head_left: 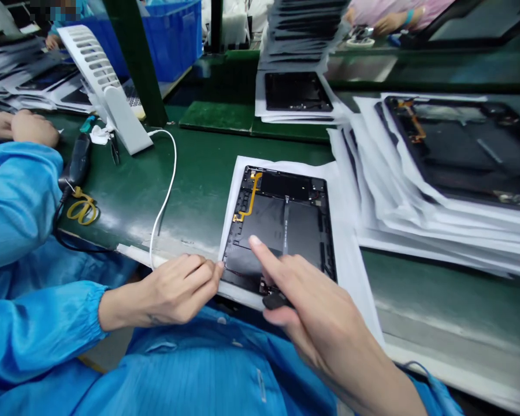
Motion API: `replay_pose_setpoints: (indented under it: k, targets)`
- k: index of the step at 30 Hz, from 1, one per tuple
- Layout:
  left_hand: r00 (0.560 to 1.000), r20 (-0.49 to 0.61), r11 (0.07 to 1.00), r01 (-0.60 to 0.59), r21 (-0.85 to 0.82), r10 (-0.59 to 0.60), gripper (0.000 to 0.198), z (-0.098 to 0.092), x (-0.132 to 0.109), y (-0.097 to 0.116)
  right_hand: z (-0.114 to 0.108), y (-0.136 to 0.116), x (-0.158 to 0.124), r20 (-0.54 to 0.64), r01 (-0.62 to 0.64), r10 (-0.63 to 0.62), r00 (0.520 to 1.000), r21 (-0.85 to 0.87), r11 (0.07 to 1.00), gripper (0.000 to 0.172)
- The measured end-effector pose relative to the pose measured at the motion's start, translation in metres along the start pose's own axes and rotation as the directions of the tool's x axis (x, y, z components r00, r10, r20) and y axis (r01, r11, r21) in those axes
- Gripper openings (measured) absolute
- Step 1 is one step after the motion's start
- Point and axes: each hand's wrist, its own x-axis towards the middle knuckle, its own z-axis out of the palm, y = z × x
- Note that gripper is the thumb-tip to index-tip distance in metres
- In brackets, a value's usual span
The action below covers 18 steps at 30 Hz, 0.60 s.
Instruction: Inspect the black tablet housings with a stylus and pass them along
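Observation:
An opened tablet [305, 222] lies on a white sheet [351, 254] in front of me, its black batteries and orange flex cable [253, 196] exposed. At its lower left corner is my left hand [177, 289], fingers curled and pressed together; whatever is between the fingertips is hidden. My right hand [316, 306] reaches over the tablet's lower part with the index finger stretched above a battery. Between its thumb and the other fingers sits a small black object [276, 300], mostly covered, whose kind I cannot make out.
Right of me rises a stack of tablet housings [468, 156] layered with white sheets; another stack [299, 92] stands behind. To the left are a white fan [117, 110] with a cable, a dark corded tool [80, 156] and yellow bands [83, 209]. A co-worker's blue sleeve [21, 196] is at far left.

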Motion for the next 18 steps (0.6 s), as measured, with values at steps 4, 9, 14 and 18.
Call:
replay_pose_setpoints:
  k: [4,9,14,18]
  targets:
    - [0.992,-0.071,0.982,0.089,-0.166,-0.102,0.025,0.004,0.004,-0.003,-0.002,0.005,-0.006,-0.02,0.038,-0.042,0.999,-0.166,0.985,0.05]
    - [0.948,0.109,0.845,0.317,-0.431,-0.3,0.044,0.011,0.008,-0.017,0.008,0.009,-0.012,0.102,0.059,-0.045,0.994,-0.131,0.99,0.051]
    - [0.945,0.237,0.79,0.319,-0.523,-0.225,0.061,0.015,0.009,-0.021,0.016,0.004,-0.008,0.145,0.082,-0.067,0.987,-0.103,0.991,0.044]
    - [0.948,0.205,0.807,0.314,-0.5,-0.242,0.056,0.016,0.01,-0.017,0.022,0.002,-0.007,0.089,0.081,-0.068,0.994,-0.149,0.986,0.04]
